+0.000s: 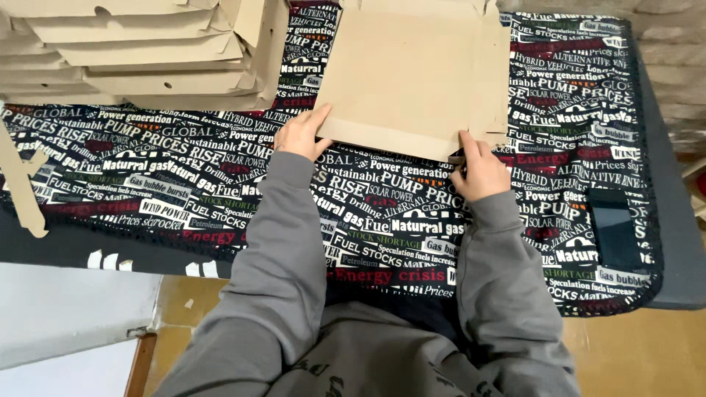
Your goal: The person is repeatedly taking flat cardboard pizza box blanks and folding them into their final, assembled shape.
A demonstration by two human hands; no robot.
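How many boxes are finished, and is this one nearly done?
A stack of folded boxes already sits at the table's far left. The left hand and right hand press the near edge of a cardboard sheet lying mostly flat, so its folding looks barely started.

You sit at a makeshift packing station, likely a small workshop: a tabletop (680, 242) draped in a black cloth (147, 169) printed with newspaper-style lettering, a stack of folded cardboard boxes (147, 55) at one corner, a flat cardboard blank (412, 73) before you, rough masonry wall (673, 66) behind.
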